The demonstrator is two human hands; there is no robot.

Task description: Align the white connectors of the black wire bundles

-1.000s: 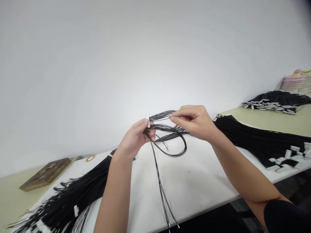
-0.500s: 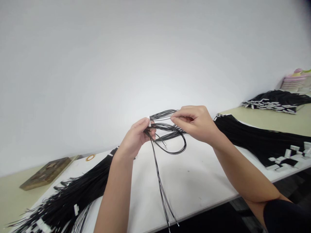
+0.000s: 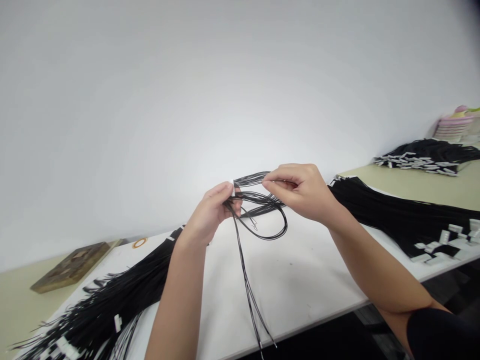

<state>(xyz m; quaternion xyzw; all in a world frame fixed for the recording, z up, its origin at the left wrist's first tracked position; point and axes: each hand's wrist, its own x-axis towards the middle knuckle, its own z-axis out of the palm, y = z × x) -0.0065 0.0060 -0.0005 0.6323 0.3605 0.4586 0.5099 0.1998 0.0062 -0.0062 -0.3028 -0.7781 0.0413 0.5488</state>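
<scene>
My left hand (image 3: 215, 207) is closed on a white connector (image 3: 232, 187) from which several thin black wires run. Those wires (image 3: 252, 178) stretch right to my right hand (image 3: 300, 190), whose thumb and forefinger pinch one or more of them. Another part of the wires bends into a loop (image 3: 283, 227) under my right hand. A few wire ends (image 3: 243, 265) hang down from my left hand past the table's front edge, with bare-looking tips. Which wire sits in the right-hand pinch is too fine to make out.
Bundles of black wires with white connectors lie at left (image 3: 123, 280), at right (image 3: 378, 210) and at far right (image 3: 431, 150). A brown wooden block (image 3: 71, 267) and an orange ring (image 3: 140, 243) are at left. The white table (image 3: 292, 300) meets a plain wall.
My left hand and the connector have shifted very slightly right. My right hand keeps its pinch and has hardly moved.
</scene>
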